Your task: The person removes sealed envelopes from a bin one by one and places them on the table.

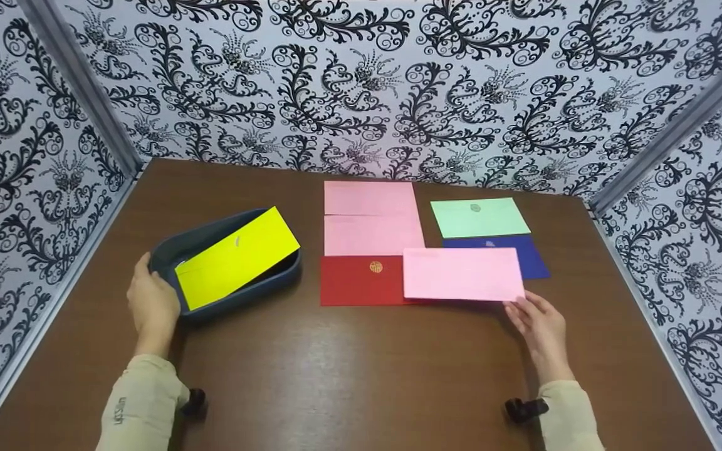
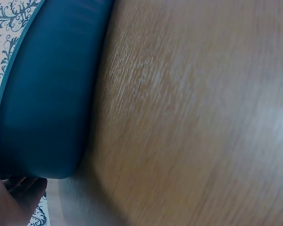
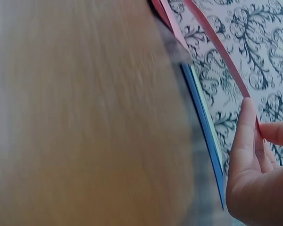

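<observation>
Head view: both hands apart, near the table's (image 1: 348, 376) front edge.
Right hand (image 1: 539, 326): pinches the near right corner of the pink envelope (image 1: 463, 274), lifting it; wrist view shows fingers (image 3: 243, 136) on its edge.
Envelope axis: long side runs left-right, overlapping the red envelope (image 1: 361, 282).
Left hand (image 1: 151, 304): grips the blue tray's (image 1: 242, 297) near left rim.
Tray: holds a yellow envelope (image 1: 235, 257), well left of the pink one.
Farther back: blue envelope (image 1: 533, 260), green envelope (image 1: 479, 217), two pink sheets (image 1: 370, 216).

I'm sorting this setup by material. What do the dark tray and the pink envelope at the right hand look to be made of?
Tray: probably moulded plastic, smooth blue-grey wall with rounded corners and a dull sheen. Pink envelope: apparently matte paper, flat and thin-edged, lifted at its corner by the right hand.
</observation>
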Motion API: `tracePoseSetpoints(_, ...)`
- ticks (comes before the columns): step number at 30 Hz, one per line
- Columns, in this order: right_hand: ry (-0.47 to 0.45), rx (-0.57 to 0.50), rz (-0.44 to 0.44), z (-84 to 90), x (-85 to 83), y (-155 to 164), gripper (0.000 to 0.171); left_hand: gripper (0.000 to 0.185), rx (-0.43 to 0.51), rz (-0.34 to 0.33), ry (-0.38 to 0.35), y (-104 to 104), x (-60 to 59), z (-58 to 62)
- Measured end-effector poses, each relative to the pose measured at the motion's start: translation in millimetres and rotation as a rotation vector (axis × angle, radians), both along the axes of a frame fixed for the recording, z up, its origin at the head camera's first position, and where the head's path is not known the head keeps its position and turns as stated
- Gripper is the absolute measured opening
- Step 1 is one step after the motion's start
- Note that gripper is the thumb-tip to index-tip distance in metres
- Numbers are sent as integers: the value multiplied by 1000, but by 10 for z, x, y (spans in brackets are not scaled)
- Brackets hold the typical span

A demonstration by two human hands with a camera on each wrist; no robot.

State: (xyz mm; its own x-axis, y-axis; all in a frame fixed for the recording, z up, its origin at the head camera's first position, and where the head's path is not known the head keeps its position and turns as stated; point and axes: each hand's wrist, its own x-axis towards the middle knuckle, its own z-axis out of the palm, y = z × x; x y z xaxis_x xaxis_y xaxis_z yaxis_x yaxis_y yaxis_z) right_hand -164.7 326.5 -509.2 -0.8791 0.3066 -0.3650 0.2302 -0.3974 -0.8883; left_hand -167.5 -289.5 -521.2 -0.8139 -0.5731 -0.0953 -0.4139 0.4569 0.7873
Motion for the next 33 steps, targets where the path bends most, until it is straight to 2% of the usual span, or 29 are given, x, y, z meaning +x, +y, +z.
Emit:
tracePoseSetpoints(9, -98, 28, -18, -16, 190, 359, 8, 52, -12, 0, 2, 7, 17, 0)
tracePoseSetpoints(19, -177, -1, -41, -53, 354, 684, 8, 52, -9, -4, 2, 9, 11, 9)
tracePoseSetpoints(33, -209, -21, -64, -92, 419, 923, 15, 52, -22, 0, 6, 8, 8, 8)
